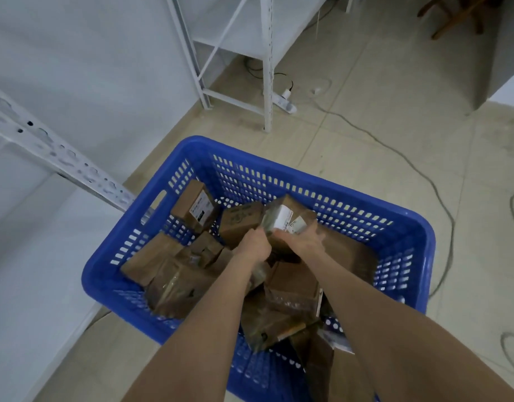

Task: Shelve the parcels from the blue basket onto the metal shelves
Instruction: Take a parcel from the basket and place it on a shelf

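A blue basket (366, 195) stands on the floor below me, holding several brown cardboard parcels. Both my hands reach down into its middle. My left hand (254, 245) and my right hand (303, 240) grip the near end of a taped brown parcel with a white label (287, 217), tilted up above the others. Another labelled parcel (196, 206) leans in the basket's far left corner. White metal shelves (267, 53) stand beyond the basket, and a white perforated shelf post (55, 152) crosses the left side.
A white power strip (284, 101) and a grey cable (418, 169) lie on the tiled floor right of the far shelves. Wooden furniture legs (458, 15) show at the top right. A white wall fills the left.
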{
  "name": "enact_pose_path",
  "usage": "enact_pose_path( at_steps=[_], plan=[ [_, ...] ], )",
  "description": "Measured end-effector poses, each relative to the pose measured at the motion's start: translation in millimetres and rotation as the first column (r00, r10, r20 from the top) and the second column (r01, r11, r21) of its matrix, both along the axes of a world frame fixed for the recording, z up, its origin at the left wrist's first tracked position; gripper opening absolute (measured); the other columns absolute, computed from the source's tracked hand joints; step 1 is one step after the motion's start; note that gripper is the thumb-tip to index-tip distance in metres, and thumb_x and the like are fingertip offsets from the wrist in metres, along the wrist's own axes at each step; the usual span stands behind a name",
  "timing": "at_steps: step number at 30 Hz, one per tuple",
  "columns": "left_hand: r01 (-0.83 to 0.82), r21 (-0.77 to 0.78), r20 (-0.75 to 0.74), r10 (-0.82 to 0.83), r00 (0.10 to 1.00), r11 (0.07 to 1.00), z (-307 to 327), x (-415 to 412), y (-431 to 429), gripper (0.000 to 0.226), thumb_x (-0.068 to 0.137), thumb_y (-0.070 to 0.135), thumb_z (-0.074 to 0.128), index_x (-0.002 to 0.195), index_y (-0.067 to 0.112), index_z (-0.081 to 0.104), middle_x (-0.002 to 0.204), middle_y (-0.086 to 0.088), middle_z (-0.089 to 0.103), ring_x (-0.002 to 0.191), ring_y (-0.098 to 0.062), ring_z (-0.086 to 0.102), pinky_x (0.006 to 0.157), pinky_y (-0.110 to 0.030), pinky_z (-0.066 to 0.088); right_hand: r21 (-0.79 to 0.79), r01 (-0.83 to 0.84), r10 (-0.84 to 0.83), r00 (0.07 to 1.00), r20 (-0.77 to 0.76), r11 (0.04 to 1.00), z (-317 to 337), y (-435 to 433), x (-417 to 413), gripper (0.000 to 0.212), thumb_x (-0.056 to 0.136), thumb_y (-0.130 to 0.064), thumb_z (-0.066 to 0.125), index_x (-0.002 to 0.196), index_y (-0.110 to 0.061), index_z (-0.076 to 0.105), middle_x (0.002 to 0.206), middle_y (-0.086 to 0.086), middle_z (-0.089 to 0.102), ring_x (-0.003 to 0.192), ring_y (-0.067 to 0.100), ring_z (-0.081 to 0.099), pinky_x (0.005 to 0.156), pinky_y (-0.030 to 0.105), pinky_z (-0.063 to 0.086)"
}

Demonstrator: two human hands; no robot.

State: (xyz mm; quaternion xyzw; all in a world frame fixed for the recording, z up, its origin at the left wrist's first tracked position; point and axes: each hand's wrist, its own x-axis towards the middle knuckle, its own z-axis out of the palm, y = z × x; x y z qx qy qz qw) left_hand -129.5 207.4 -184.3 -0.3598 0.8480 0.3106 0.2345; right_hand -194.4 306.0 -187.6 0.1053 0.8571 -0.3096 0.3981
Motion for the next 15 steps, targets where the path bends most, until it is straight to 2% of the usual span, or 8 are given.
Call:
enact_pose_path(
  at_steps=[2, 4, 9, 12, 15],
  plan=[
    [-0.019, 0.013, 0.011, 0.019, 1.0, 1.0, -10, 1, -5, 0.037, 0.095, 0.01, 0.043, 0.132, 0.01, 0.047, 0.126, -0.011, 0.053, 0.116, -0.028, 0.053, 0.098, -0.044, 0.046, 0.016, -0.025, 0.025, 1.0, 0.007, 1.0, -13, -12, -2, 0.125, 0.067, -0.067, 0.073, 0.154, -0.02, -0.003, 0.159, 0.015, 0.003, 0.145, 0.039, 0.015, 0.112, 0.054, 0.026],
    [-0.032, 0.034, 0.017, 0.032, 0.999, 0.999, -17, 2, -11, 0.038, 0.095, 0.009, 0.043, 0.133, 0.01, 0.046, 0.129, -0.012, 0.052, 0.119, -0.029, 0.051, 0.1, -0.043, 0.045, 0.078, -0.068, 0.069, 0.997, -0.016, 0.995, -20, -22, -1, 0.122, 0.068, -0.07, 0.07, 0.153, -0.015, 0.002, 0.157, 0.017, 0.01, 0.142, 0.04, 0.019, 0.112, 0.052, 0.027],
    [-0.093, 0.08, 0.004, 0.093, 0.996, 0.992, -20, 10, -24, 0.04, 0.097, 0.011, 0.041, 0.137, 0.01, 0.044, 0.136, -0.013, 0.049, 0.123, -0.028, 0.048, 0.104, -0.037, 0.041, 0.148, -0.038, 0.045, 0.998, -0.041, 0.988, -20, -32, -3, 0.108, 0.072, -0.061, 0.071, 0.15, -0.015, 0.013, 0.15, 0.021, 0.022, 0.137, 0.04, 0.026, 0.108, 0.049, 0.03],
    [-0.159, 0.094, -0.034, 0.163, 0.986, 0.983, -10, 17, -29, 0.043, 0.1, 0.021, 0.041, 0.141, 0.01, 0.042, 0.138, -0.013, 0.049, 0.124, -0.028, 0.049, 0.103, -0.037, 0.041, 0.088, 0.004, -0.002, 1.0, -0.018, 0.996, -7, -32, -4, 0.106, 0.068, -0.062, 0.072, 0.149, -0.021, 0.017, 0.149, 0.02, 0.024, 0.136, 0.04, 0.027, 0.109, 0.05, 0.029],
    [-0.343, 0.107, -0.111, 0.354, 0.929, 0.933, 20, 26, -34, 0.051, 0.101, 0.034, 0.038, 0.145, 0.009, 0.033, 0.143, -0.015, 0.044, 0.129, -0.03, 0.045, 0.105, -0.039, 0.039, -0.068, 0.013, -0.011, 0.999, 0.034, 0.998, 15, -28, 3, 0.112, 0.051, -0.064, 0.073, 0.147, -0.028, 0.027, 0.144, 0.015, 0.033, 0.13, 0.036, 0.033, 0.106, 0.049, 0.037]
  ],
)
